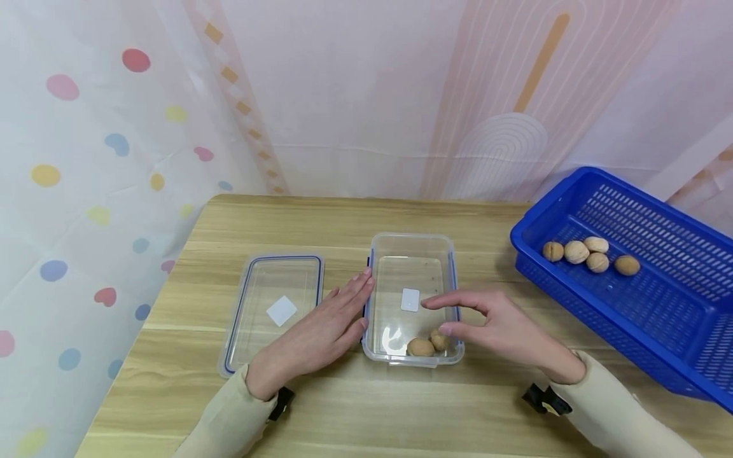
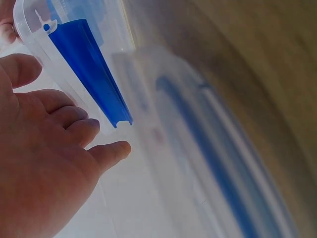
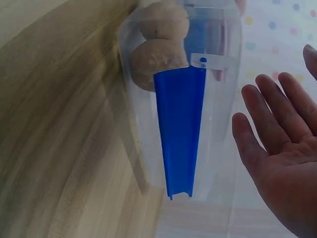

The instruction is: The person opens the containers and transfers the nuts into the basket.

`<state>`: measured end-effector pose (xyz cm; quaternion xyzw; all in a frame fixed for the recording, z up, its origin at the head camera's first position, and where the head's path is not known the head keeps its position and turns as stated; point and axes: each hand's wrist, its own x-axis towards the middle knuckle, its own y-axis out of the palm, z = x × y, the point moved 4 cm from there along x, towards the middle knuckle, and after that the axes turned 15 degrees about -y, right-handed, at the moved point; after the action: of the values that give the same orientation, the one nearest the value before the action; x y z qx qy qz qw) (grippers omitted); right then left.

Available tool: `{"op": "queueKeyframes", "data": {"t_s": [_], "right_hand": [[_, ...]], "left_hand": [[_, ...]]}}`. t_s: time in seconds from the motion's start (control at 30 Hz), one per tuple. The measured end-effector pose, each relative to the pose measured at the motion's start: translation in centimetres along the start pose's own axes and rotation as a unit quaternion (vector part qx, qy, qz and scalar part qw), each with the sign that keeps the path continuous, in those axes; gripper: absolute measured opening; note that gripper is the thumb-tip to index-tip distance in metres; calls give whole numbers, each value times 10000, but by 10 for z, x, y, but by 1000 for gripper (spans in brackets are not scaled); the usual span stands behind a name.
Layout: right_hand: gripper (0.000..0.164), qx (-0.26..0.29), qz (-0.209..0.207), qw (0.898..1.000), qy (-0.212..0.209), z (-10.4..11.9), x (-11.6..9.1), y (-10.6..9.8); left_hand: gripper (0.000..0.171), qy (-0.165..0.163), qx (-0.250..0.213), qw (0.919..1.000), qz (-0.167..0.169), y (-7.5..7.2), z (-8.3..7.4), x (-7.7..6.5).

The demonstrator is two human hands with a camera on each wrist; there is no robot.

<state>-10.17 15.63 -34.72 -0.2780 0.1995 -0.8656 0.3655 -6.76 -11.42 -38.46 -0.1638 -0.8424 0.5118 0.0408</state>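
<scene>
A clear plastic food container (image 1: 401,270) with blue side clips stands on the table, two walnuts (image 1: 420,347) in its near right corner. My left hand (image 1: 321,337) lies along the container's left side, its straight fingertips at the wall. In the left wrist view, those fingers (image 2: 67,116) are beside a blue clip (image 2: 89,69). Over the container's right edge is my right hand (image 1: 501,326), thumb and index finger apart and nothing between them. The right wrist view shows its fingers (image 3: 277,116) spread above the rim, with both walnuts (image 3: 157,57) visible through the wall.
To the left, the clear lid (image 1: 269,280) with a blue seal lies flat, partly under my left hand. A blue basket (image 1: 595,296) stands on the right with several walnuts (image 1: 576,252) at its left end. A patterned curtain (image 1: 366,95) hangs behind the wooden table (image 1: 366,410).
</scene>
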Motion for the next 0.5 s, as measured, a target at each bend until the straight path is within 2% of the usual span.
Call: {"op": "queueKeyframes", "data": {"t_s": [0.27, 0.5], "right_hand": [[36, -520, 563, 9971, -8, -5, 10, 7], [41, -880, 1228, 9878, -392, -10, 22, 15]], "left_hand": [[62, 3, 15, 10000, 5, -1, 1, 0], [61, -20, 26, 10000, 13, -1, 1, 0]]}}
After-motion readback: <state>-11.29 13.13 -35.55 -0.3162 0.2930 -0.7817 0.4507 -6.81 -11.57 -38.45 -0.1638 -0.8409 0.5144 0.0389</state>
